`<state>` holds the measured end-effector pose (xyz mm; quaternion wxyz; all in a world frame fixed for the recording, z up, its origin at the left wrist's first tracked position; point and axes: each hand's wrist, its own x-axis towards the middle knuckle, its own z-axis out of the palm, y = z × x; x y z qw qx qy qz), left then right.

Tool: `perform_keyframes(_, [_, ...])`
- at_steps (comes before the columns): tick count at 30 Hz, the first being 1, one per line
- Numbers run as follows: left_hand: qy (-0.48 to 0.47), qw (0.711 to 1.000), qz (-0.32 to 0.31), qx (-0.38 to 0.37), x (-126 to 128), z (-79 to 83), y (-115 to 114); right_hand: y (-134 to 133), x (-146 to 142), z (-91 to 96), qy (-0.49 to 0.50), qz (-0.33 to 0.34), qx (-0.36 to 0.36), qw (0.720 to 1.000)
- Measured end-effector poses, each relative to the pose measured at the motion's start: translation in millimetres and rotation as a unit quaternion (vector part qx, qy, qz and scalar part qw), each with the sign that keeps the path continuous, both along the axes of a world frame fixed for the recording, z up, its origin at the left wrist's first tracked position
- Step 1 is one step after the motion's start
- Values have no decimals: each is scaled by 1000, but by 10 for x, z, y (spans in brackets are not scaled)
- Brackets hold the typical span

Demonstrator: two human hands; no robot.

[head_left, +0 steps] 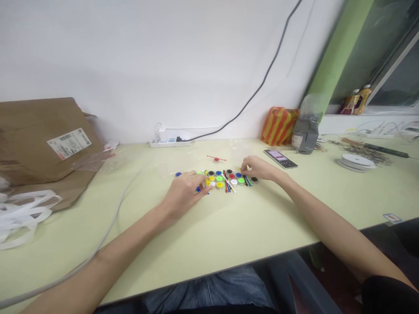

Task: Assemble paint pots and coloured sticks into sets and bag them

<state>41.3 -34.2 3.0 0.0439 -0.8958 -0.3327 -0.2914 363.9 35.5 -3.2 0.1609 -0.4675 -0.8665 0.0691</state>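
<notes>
A pale green surface (pixel 281 226) runs across the view, with a small cluster of round plastic caps (pixel 218 178) near its middle, in blue, black, red, yellow, green and white. Thin coloured sticks (pixel 228 181) lie among them. The person's left hand (pixel 183 194) reaches over the near-left part of the cluster, its fingers (pixel 203 184) curled down among the caps. The right hand (pixel 258 169) rests at the far-right end, its fingers (pixel 246 167) loosely curved at the sticks. Neither hand clearly grips anything, though a small held piece can't be ruled out. Most caps and sticks lie bunched together; one red stick (pixel 216 158) crossing a small red disc lies apart, just beyond them. Farther off are a phone (pixel 280 158), a white power strip (pixel 170 142) and a brown cardboard mailer (pixel 46 139) — its label facing up.
</notes>
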Motion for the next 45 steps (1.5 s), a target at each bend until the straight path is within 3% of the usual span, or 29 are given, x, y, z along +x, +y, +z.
perform_keyframes(27, [6,1000,1,6,15,-24,-5,-108,-41,116,84,-29,102,991])
perform_keyframes(38, [14,1000,1,1,13,-27,8,-174,-70,166,92,-17,106,990])
perform_keyframes(45, [-33,998,-23,-41,19,-33,-1,-253,-169,227,206,-44,82,974])
